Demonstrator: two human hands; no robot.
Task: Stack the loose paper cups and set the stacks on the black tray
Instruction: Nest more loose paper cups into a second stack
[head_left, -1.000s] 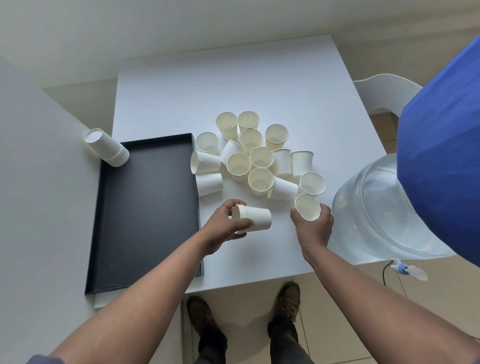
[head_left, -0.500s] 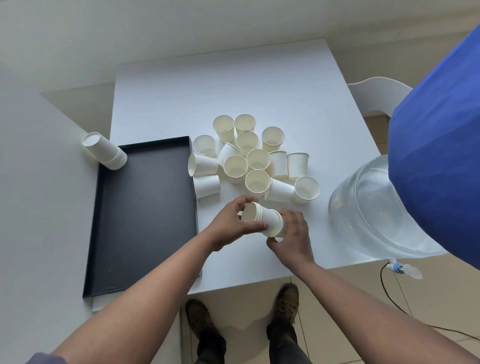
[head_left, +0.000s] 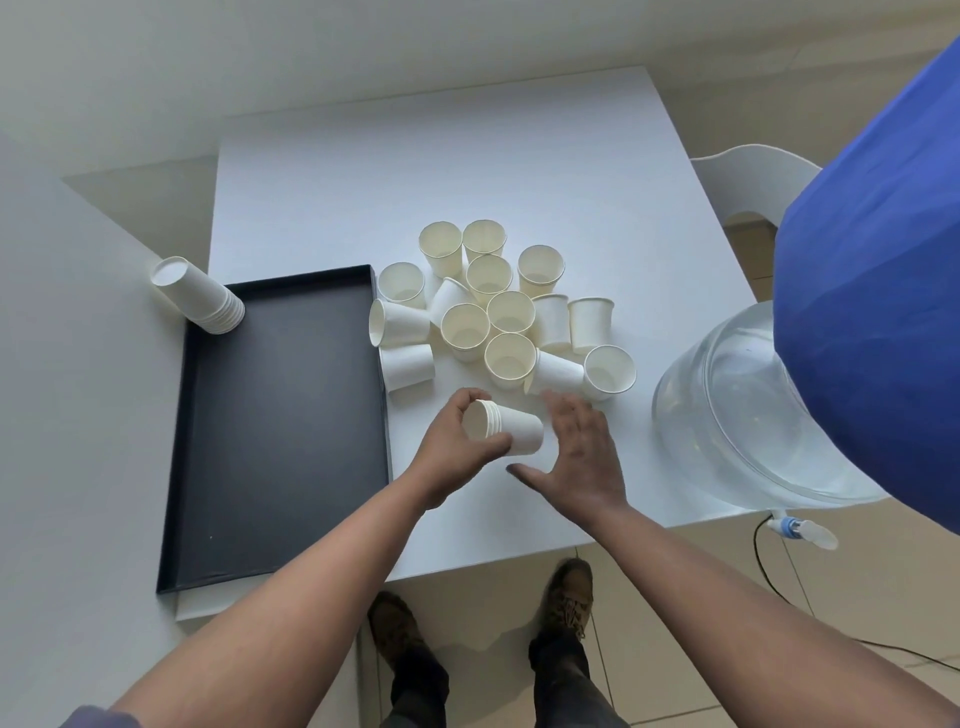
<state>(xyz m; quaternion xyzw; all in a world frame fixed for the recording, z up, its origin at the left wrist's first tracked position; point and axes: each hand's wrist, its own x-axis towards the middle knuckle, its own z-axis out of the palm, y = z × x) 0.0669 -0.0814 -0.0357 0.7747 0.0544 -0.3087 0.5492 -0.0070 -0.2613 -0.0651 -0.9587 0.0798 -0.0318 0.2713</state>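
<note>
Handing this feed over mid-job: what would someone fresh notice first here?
First, the jumble of loose paper cups on the white table, some upright and some tipped over. Just below it the left hand grips a small nested stack lying sideways, with the right hand open beside it. To the left, the black tray carries only one finished stack, at its far left corner.

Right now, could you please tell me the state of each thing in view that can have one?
Left hand: grips the small stack.
Small stack: on its side, off the table.
Right hand: open, empty.
Loose cups: some upright, some tipped.
Black tray: one finished stack at its far corner.
</note>
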